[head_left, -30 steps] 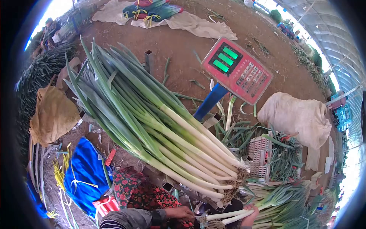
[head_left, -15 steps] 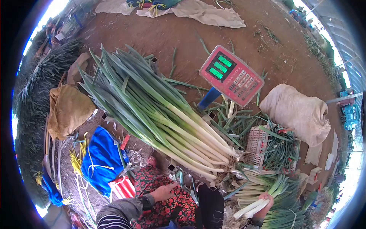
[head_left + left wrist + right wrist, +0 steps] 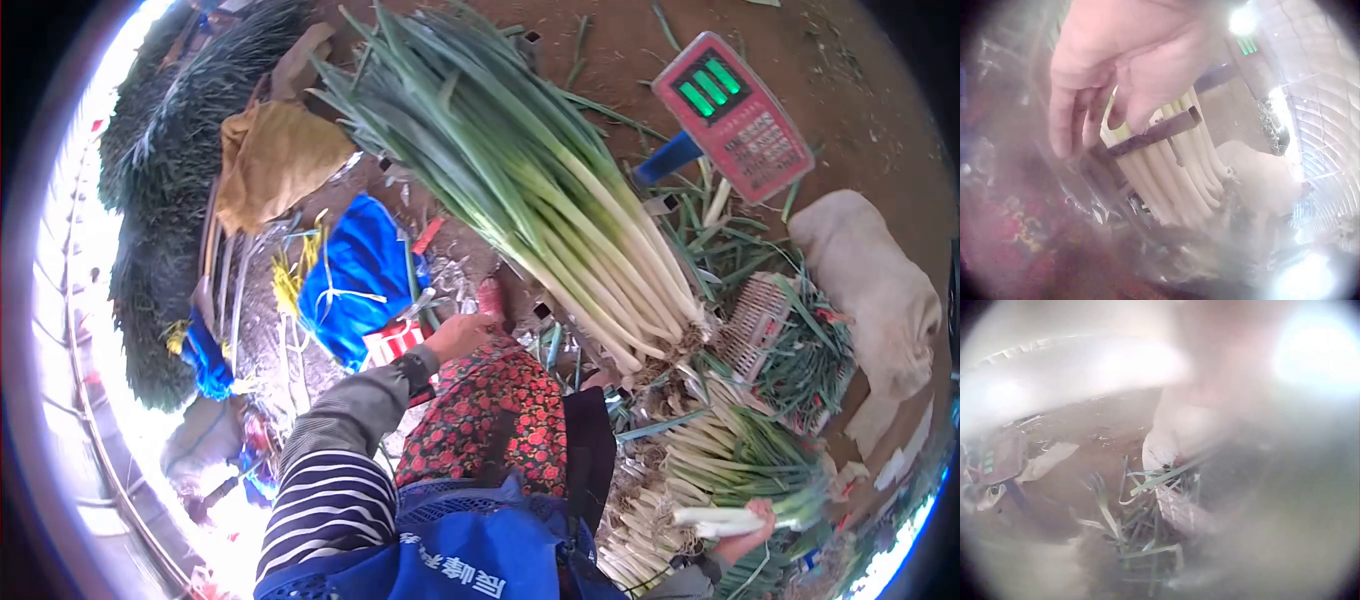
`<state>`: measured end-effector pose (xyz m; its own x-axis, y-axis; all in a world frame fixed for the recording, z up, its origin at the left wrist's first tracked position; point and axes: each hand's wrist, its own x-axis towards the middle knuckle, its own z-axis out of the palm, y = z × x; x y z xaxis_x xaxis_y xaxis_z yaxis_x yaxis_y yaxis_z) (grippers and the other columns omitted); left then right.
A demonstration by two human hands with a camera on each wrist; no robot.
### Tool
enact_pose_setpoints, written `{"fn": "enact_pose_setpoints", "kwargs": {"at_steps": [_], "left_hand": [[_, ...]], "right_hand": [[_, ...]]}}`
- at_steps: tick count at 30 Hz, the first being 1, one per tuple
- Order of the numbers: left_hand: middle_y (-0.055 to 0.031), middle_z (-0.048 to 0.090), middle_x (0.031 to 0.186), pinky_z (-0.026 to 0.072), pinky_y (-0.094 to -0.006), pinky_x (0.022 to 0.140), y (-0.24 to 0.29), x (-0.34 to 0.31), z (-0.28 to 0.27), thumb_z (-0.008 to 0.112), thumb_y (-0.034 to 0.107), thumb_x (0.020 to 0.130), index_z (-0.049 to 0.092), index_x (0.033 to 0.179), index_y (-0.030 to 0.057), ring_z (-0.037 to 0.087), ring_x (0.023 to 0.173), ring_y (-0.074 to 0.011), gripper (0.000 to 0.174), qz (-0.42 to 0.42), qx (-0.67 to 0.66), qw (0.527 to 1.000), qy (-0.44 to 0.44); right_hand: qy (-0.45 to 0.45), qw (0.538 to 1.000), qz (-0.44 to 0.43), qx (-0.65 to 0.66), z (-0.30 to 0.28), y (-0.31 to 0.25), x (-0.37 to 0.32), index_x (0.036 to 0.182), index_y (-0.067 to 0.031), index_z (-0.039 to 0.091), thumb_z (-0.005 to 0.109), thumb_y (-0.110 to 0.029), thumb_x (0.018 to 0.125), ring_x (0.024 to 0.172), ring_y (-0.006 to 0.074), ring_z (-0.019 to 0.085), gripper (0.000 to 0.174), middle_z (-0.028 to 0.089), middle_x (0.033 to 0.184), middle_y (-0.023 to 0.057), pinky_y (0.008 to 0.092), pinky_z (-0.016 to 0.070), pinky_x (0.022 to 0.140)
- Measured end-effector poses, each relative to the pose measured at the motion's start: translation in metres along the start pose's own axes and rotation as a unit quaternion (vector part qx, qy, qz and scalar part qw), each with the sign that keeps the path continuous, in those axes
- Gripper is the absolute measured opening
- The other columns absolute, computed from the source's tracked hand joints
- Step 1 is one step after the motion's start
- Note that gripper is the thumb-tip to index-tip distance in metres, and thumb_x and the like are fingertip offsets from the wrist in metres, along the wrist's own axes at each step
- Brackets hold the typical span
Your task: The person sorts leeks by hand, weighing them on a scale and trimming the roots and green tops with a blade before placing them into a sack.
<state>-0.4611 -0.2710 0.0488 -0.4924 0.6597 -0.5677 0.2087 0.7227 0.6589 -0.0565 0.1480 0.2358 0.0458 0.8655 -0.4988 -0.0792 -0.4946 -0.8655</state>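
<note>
My right hand (image 3: 748, 532) grips white-stemmed leeks (image 3: 712, 521) at the lower right, over a pile of leeks (image 3: 740, 450). The right wrist view is blurred; a pale stem crosses its top. Above the red-flowered cloth (image 3: 500, 400) on the lap, my left hand (image 3: 465, 337) holds nothing; in the left wrist view the hand (image 3: 1129, 62) has its fingers hanging loosely, slightly bent. A large bundle of leeks (image 3: 560, 200) lies tilted across the middle, roots toward the lower right.
A red scale display (image 3: 735, 118) stands on a blue post at the upper right. Near it are a white sack (image 3: 868, 280) and a crate (image 3: 755, 325) of greens. On the left lie a blue cloth (image 3: 355, 280), a brown sack (image 3: 275, 160) and heaped leeks (image 3: 150, 270).
The left hand has come away from the leeks by the right hand and moved left over the lap. My right hand has carried its leeks rightward, onto the pile. The head view has turned.
</note>
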Motion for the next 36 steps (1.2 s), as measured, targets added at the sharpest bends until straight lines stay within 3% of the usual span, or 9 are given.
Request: {"fn": "enact_pose_setpoints", "kwargs": {"at_steps": [4,7,9,12,17,21,25,29,36], "left_hand": [[-0.0207,0.051,0.119,0.043,-0.0412,0.089,0.006,0.01,-0.013,0.063,0.013,0.074,0.051,0.122,0.0075,0.051,0.109,-0.0339,0.049,0.019,0.061,0.997,0.046],[-0.0175,0.04,0.134,0.0364,-0.0459,0.096,0.025,0.031,-0.039,0.066,0.014,0.071,0.047,0.126,0.0098,0.038,0.125,-0.0336,0.058,0.099,0.207,0.962,0.148],[-0.0141,0.034,0.14,0.0317,-0.0502,0.101,0.034,0.052,-0.064,0.069,0.017,0.069,0.048,0.124,0.0105,0.03,0.132,-0.0322,0.06,0.144,0.339,0.915,0.167],[-0.0103,0.036,0.139,0.0199,-0.0569,0.106,0.043,0.088,-0.106,0.069,0.024,0.071,0.05,0.122,0.0109,0.024,0.135,-0.03,0.057,0.19,0.366,0.896,0.165],[-0.0063,0.046,0.126,0.0103,-0.0616,0.107,0.024,0.166,-0.191,0.062,0.03,0.077,0.054,0.114,0.011,0.029,0.131,-0.0292,0.042,0.213,0.426,0.849,0.228],[-0.002,0.051,0.099,0.0301,-0.0516,0.099,0.019,0.187,-0.264,0.062,0.021,0.073,0.06,0.095,0.0122,0.046,0.11,-0.0233,0.024,0.134,0.521,0.825,0.175],[-0.0058,0.05,0.093,0.0459,-0.036,0.067,-0.023,0.186,-0.308,0.062,0.012,0.072,0.06,0.091,0.0128,0.055,0.087,-0.0232,0.02,0.159,0.482,0.851,0.135],[-0.0104,0.05,0.097,0.0453,-0.0427,0.067,-0.054,0.155,-0.316,0.061,0.013,0.077,0.057,0.094,0.0049,0.059,0.082,-0.0325,0.019,0.119,0.318,0.927,0.157],[-0.0101,0.054,0.084,0.046,-0.0406,0.068,-0.025,0.15,-0.326,0.059,0.016,0.08,0.061,0.09,0.0065,0.059,0.081,-0.0315,0.014,0.142,0.298,0.925,0.19]], "right_hand": [[0.005,0.99,-0.036,-0.133,-0.068,-0.018,0.03,0.095,0.0,0.05,0.048,-0.02,0.087,0.081,0.0163,0.049,0.021,0.052,0.087,0.0073,0.0283,0.0424,0.076],[0.191,0.927,-0.045,-0.32,-0.096,-0.01,0.091,0.122,0.0076,0.043,0.053,-0.025,0.088,0.106,0.025,0.051,0.048,0.051,0.122,0.0178,0.0356,0.0401,0.097],[0.116,0.901,-0.141,-0.394,-0.135,0.015,0.171,0.126,0.007,0.042,0.054,-0.024,0.089,0.111,0.025,0.048,0.05,0.048,0.127,0.0167,0.0354,0.0393,0.098],[-0.135,0.821,-0.168,-0.529,-0.04,0.104,0.229,0.13,0.0064,0.039,0.055,-0.016,0.089,0.111,0.0272,0.048,0.049,0.049,0.126,0.02,0.035,0.0354,0.098],[-0.363,0.721,-0.27,-0.525,0.312,0.242,0.033,0.136,0.004,0.032,0.053,-0.02,0.09,0.132,0.0365,0.029,0.056,0.036,0.139,0.024,0.0422,0.0224,0.109],[-0.259,0.662,-0.391,-0.585,0.458,0.328,-0.015,0.14,-0.0085,0.029,0.047,-0.037,0.092,0.132,0.0357,0.029,0.059,0.032,0.142,0.0182,0.0545,0.0219,0.105],[-0.136,0.648,-0.405,-0.63,0.481,0.371,-0.023,0.141,-0.0208,0.029,0.037,-0.05,0.093,0.133,0.033,0.025,0.057,0.033,0.141,0.0125,0.0653,0.018,0.099],[-0.144,0.651,-0.388,-0.636,0.481,0.373,-0.016,0.141,-0.0219,0.029,0.032,-0.054,0.093,0.133,0.0341,0.024,0.058,0.03,0.142,0.0126,0.0639,0.0165,0.1],[-0.163,0.645,-0.378,-0.644,0.483,0.375,-0.013,0.142,-0.0206,0.027,0.036,-0.051,0.092,0.133,0.0349,0.023,0.059,0.029,0.143,0.0152,0.0647,0.0143,0.1]]}}
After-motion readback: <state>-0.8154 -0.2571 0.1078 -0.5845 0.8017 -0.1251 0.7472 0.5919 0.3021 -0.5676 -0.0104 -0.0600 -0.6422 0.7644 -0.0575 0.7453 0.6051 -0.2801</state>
